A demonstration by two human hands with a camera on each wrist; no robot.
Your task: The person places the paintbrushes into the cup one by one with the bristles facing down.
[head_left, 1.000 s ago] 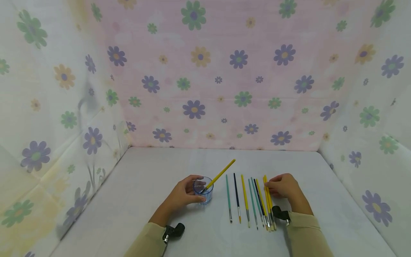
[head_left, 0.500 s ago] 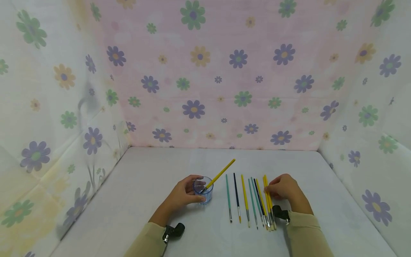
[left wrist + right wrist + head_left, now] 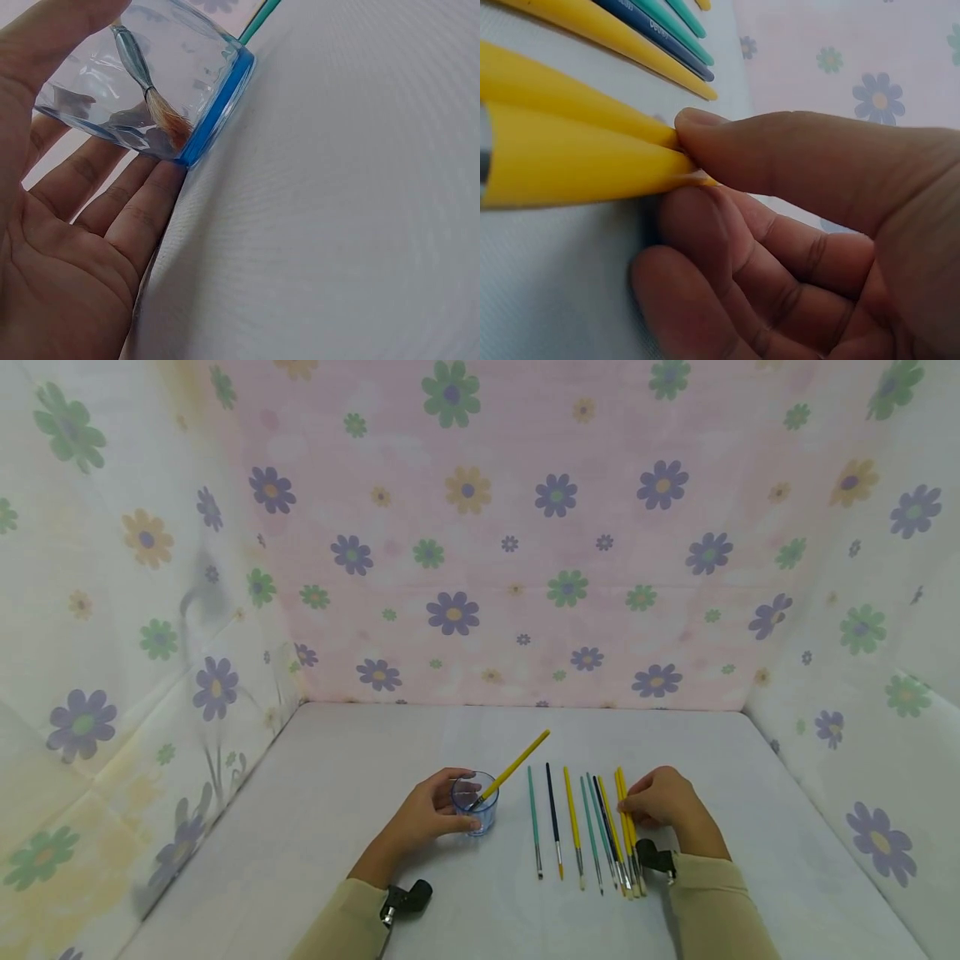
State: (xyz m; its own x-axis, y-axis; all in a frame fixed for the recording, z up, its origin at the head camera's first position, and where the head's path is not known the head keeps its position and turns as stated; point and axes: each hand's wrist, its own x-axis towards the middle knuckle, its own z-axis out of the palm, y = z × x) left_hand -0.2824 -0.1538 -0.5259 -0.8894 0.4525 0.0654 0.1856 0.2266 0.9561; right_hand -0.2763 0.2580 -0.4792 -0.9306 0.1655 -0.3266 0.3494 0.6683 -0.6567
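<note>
Left hand [image 3: 426, 810] at 9 o'clock of clear glass [image 3: 489, 817], fingers and thumb curled round its side. Glass upright on white table [image 3: 292, 843]. Inside: yellow-handled brush [image 3: 517, 766], bristles down near blue base, handle leaning past rim toward 2 o'clock. At glass's 3 o'clock, row of loose brushes [image 3: 572, 814], teal, dark blue, yellow, bristles toward 6 o'clock. Right hand [image 3: 666, 797] at row's 3 o'clock end, thumb and forefinger pinching yellow brush [image 3: 570, 171]; whether adjoining one held too, cannot tell.
</note>
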